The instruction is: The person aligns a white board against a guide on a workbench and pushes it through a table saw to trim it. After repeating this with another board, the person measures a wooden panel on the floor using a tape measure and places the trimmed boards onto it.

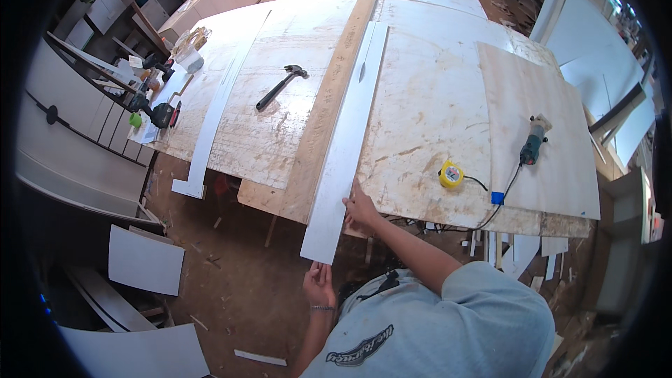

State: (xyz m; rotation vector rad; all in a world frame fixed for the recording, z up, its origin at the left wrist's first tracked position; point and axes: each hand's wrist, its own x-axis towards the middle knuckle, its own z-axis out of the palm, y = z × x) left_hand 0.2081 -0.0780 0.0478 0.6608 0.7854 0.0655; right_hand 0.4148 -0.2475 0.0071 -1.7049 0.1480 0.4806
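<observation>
Against the left hand (318,285) (right hand (361,211) alongside) ends a white board (344,141).

Left hand (319,283): hidden at the fingertips beneath the near end of the white board (348,141).
Left forearm (313,339): cut off by the lower edge.
Right hand (360,208): too small to tell finger from finger.
Tape measure (451,174), right of the right hand: too finely printed to read.
Black cord (505,199), beyond: hard to trace toward the right forearm (414,246).
</observation>
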